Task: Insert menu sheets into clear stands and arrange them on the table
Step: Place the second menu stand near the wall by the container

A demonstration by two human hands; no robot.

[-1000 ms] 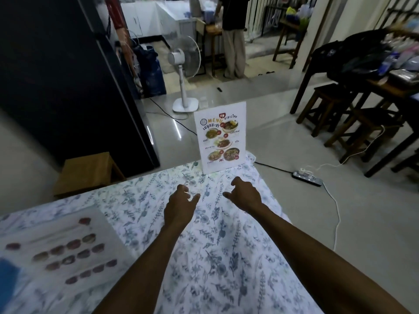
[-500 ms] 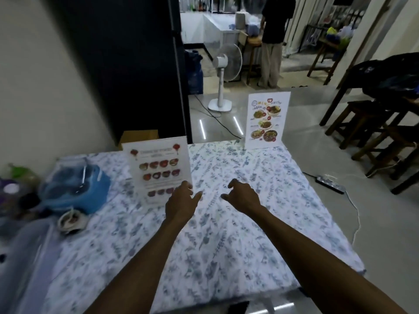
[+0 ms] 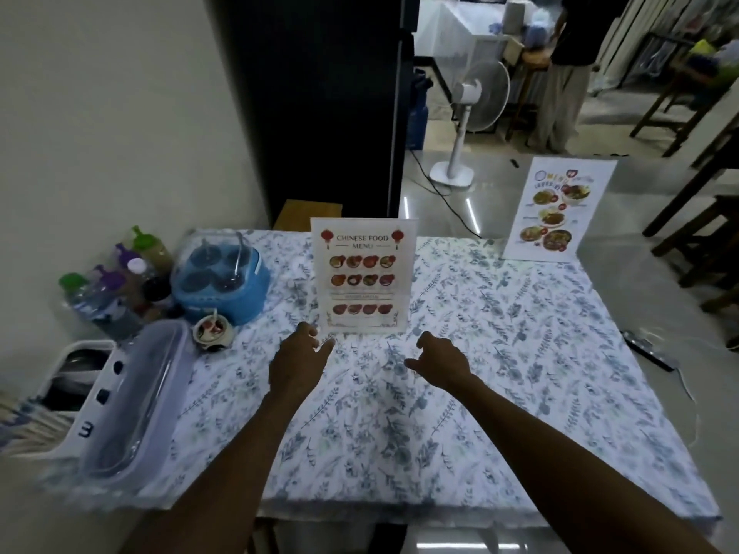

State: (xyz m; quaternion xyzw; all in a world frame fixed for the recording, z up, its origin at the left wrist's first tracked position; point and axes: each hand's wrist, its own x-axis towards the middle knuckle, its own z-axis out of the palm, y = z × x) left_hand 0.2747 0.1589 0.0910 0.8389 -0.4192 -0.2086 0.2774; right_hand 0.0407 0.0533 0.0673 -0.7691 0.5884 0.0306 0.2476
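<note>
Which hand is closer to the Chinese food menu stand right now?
Left. The left hand reaches the Chinese food menu stand at its lower left corner; the right hand hovers below its right side.

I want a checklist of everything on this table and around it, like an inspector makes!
Surface: table under a floral cloth.
Job's things: Chinese food menu stand upright mid-table; second menu stand upright at the far right corner.
Clutter: blue condiment caddy, bottles, small cup, clear-lidded box along the left.
Grippers: left hand and right hand open, empty.
Cables: power strip on the floor.
Surroundings: fan, stools, person standing.
</note>
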